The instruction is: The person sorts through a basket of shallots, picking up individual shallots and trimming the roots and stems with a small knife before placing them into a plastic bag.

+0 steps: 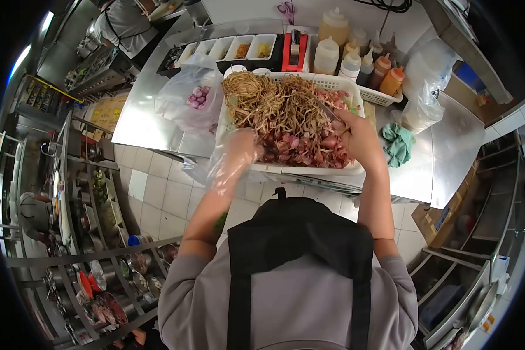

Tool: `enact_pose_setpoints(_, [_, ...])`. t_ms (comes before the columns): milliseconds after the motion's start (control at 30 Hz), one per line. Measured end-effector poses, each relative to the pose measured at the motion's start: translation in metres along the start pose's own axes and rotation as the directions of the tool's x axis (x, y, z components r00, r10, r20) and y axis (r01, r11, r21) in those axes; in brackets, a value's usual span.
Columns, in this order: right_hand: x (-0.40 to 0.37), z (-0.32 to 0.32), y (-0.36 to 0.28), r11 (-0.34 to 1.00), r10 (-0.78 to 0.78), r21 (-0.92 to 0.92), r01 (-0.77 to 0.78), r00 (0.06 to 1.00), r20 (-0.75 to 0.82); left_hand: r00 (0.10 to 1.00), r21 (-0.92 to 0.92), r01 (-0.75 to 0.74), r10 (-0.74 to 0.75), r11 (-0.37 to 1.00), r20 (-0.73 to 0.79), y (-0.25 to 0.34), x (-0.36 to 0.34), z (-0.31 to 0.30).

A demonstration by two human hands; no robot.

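A white plastic basket in front of me holds shallots with loose papery skins, under a heap of dry brown stalks. My right hand is closed round a knife, its blade angled up and left over the stalks. At the basket's front left corner is my left hand, in clear plastic, a glove or bag; motion smears its fingers. Beyond it, a clear plastic bag contains peeled purple shallots.
Squeeze bottles stand behind the basket, beside a red dispenser and a row of food trays. A green cloth lies on the steel table at right. Another person works at far left.
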State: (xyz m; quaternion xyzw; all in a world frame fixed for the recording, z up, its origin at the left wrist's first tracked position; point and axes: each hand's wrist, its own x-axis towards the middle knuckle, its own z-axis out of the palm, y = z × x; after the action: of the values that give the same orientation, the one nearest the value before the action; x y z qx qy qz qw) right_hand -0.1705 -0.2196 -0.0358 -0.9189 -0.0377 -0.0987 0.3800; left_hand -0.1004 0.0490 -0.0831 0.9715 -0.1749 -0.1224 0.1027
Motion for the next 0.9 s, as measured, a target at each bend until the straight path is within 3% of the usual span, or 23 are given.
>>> enact_pose_setpoints(67, [0.004,0.000,-0.006,0.999,0.038,0.015,-0.038,0.999,-0.021,0.974,-0.198,0.060,-0.101,0.978,-0.201,-0.008,-0.010,0.000])
enact_pose_setpoints(100, [0.008,0.007,-0.011,0.999,0.000,0.052,-0.002,1.000,0.028,0.975,-0.197,0.059,-0.099,0.979,-0.199,-0.005,-0.020,-0.005])
enact_pose_setpoints(167, [0.010,0.030,-0.024,0.995,-0.035,0.091,0.028,0.996,0.077,0.922,-0.506,-0.025,-0.175,0.862,-0.344,0.006,-0.043,-0.022])
enact_pose_setpoints(233, [0.009,0.056,-0.032,0.998,-0.034,-0.043,0.047,0.966,0.255,0.917,-0.461,0.010,-0.192,0.887,-0.349,0.011,-0.050,-0.025])
enact_pose_setpoints(300, [0.007,0.051,-0.034,0.998,-0.038,-0.047,0.052,0.963,0.265,0.910,-0.413,0.037,-0.201,0.910,-0.362,0.013,-0.050,-0.021])
enact_pose_setpoints(433, [0.012,0.017,-0.035,0.994,-0.059,-0.072,0.083,0.956,0.287,0.846,-0.452,-0.083,-0.177,0.888,-0.503,0.014,-0.046,-0.010])
enact_pose_setpoints(633, [0.010,0.058,-0.045,0.869,-0.243,-0.367,0.331,0.933,0.265,0.777,-0.399,-0.143,-0.147,0.906,-0.613,0.023,-0.044,-0.007])
enact_pose_setpoints(733, [0.016,0.081,-0.050,0.879,-0.392,-0.263,0.398,0.917,0.077,0.763,-0.380,-0.106,-0.170,0.919,-0.624,0.024,-0.041,-0.001])
enact_pose_setpoints(900, [0.024,0.090,-0.052,0.930,-0.338,-0.167,0.327,0.940,-0.044,0.695,-0.393,-0.102,-0.218,0.914,-0.685,0.034,-0.035,-0.003])
